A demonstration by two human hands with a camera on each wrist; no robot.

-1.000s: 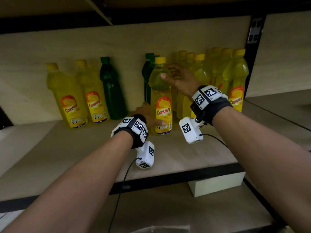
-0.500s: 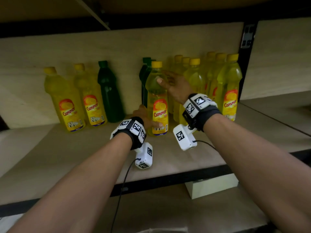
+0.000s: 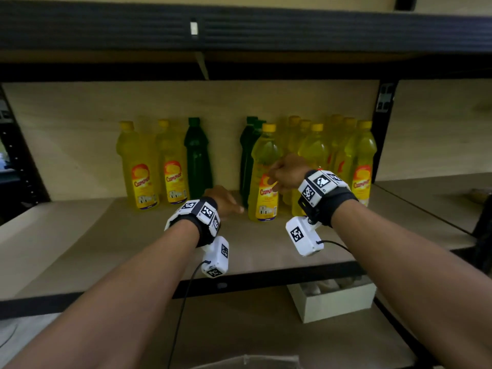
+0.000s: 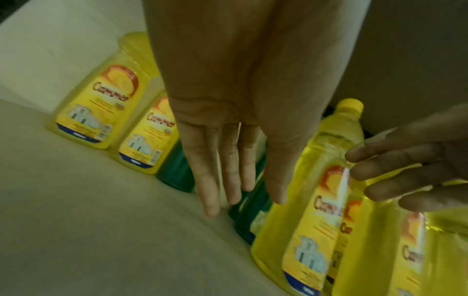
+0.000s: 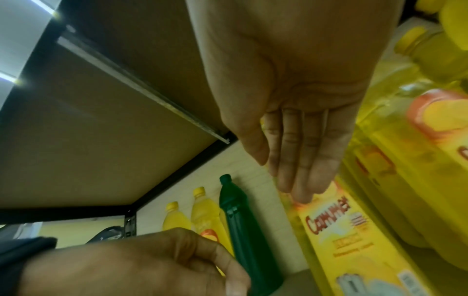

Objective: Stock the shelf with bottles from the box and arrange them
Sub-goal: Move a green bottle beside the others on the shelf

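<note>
Both hands have been pulled off the front yellow bottle point(image 3: 263, 179), left standing upright, cap up; left hand point(image 3: 222, 202) and right hand point(image 3: 286, 171) are flat, nothing held.

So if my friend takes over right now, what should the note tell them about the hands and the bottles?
Left hand: open, empty, low over the shelf board beside the front yellow bottle.
Right hand: open, fingers straight against that bottle's label side, not gripping.
Bottles: two yellow bottles and a green bottle stand on the left; more green bottles and a yellow cluster on the right.
Done: the front bottle stands upright.
Left: probably line it up; fetch more. The box isn't clearly in view.
</note>
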